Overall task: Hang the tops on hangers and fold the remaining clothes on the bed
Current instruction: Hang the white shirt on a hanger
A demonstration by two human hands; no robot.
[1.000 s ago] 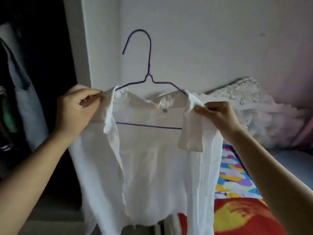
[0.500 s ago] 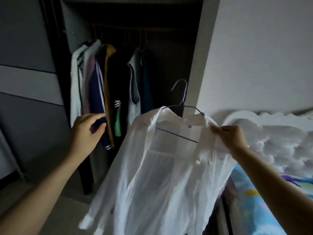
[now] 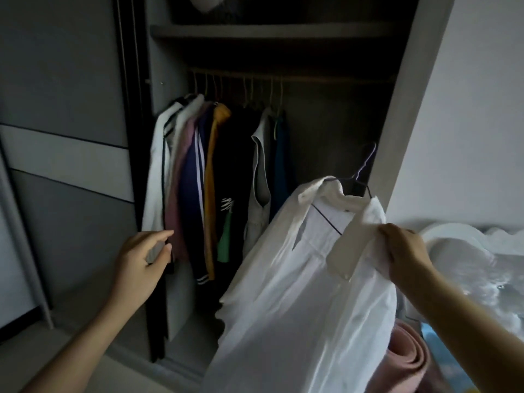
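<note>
While the right hand pinches a white shirt on a purple wire hanger, the left hand is empty. Fingers loosely spread.

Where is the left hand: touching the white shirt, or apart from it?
Apart. The head view shows a dark gap between the left hand and the white shirt; only the right hand grips it.

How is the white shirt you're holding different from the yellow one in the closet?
The white shirt is held by the right hand outside the wardrobe; the yellow top hangs from the rail inside. The white shirt tilts on a purple hanger, hook free; the yellow top hangs straight, squeezed between other clothes. Both are on hangers.
</note>
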